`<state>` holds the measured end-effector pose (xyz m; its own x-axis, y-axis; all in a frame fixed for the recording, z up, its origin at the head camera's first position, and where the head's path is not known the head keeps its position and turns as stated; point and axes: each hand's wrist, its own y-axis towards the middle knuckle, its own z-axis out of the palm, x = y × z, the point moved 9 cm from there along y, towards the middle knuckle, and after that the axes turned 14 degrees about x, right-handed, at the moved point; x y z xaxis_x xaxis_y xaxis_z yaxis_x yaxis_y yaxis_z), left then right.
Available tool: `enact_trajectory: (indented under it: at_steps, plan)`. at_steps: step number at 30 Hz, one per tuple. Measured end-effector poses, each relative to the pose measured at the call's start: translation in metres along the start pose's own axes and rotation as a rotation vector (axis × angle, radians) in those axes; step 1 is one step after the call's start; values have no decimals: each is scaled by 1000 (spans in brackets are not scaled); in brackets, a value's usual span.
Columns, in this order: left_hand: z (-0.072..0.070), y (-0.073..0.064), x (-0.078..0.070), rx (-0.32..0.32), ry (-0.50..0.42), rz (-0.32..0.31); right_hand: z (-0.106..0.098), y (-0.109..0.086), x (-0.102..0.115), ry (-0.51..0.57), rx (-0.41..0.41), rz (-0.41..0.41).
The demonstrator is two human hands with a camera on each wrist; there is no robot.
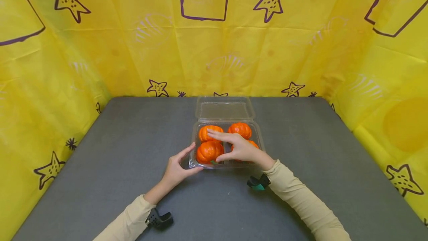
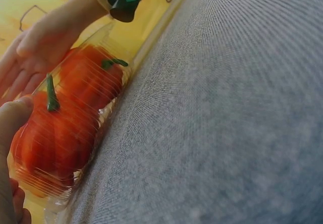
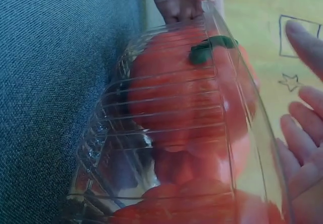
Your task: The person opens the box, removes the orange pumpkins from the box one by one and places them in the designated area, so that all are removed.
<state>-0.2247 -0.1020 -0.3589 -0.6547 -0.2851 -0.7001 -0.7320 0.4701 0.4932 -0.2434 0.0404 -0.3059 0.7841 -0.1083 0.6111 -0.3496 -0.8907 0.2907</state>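
A yellow printed cloth encloses a grey table at the back and both sides. Two beige sleeves reach in from the near edge. At centre lies a clear container, its lid folded back toward the cloth. The right hand lies over the container, fingers extended and thumb spread apart; contact cannot be determined. The left hand grips the container's near left corner between thumb and fingers. Four orange pumpkins sit inside: the near right one is largely covered by the right hand, the far right one lies just beyond it, the far left one is beneath its fingertips, and the near left one is beside its thumb.
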Motion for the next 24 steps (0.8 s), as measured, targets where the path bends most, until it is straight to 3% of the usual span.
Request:
enact_trajectory:
  at_steps: [8,18,24]
  plan:
    - [0,-1,0,1,-14,10,15,-1,-27,-29,57,15]
    - [0,0,0,4,0,4,26,2,-33,-92,202,127]
    - [0,0,-2,2,-2,6,28,4,-30,-127,278,105]
